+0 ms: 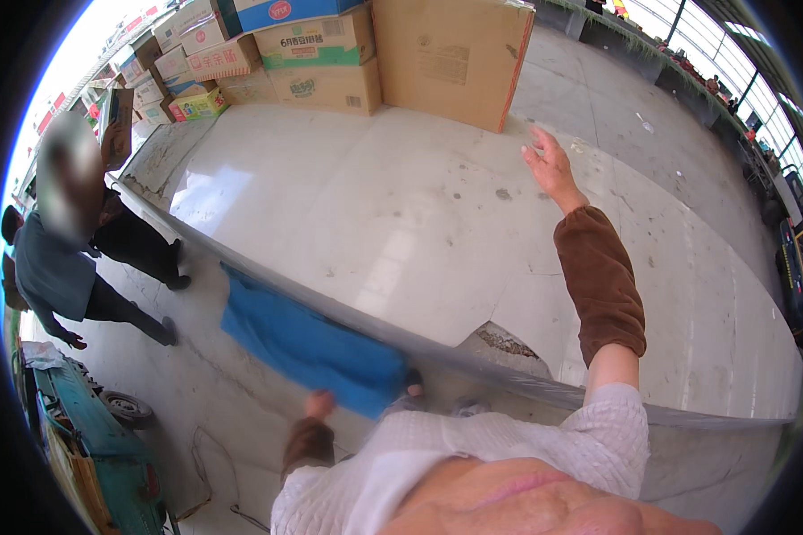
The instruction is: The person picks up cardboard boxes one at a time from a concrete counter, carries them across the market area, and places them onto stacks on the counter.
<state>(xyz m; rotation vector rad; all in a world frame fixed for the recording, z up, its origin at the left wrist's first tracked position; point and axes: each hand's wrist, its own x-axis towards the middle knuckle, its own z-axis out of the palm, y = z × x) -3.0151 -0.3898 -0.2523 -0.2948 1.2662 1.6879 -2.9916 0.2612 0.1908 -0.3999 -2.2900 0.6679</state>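
Observation:
My right hand [555,169] reaches out over the broad white platform [401,214]. Its fingers are apart and nothing is in them. Just beyond the fingertips stands a large flat brown carton [451,67], upright on the platform, with a gap between it and the hand. My left hand [319,405] hangs low beside the lower edge of a blue cloth [303,343] along the platform's near side. Motion smears the left fingers, so their shape is unclear. Brown sleeve covers sit on both forearms.
Stacked cartons [321,49] stand along the far left of the platform. The platform's near edge has a broken patch [504,343]. On the left, people [58,259] stand on the floor, one holding a carton. A green cart [98,428] is parked at lower left.

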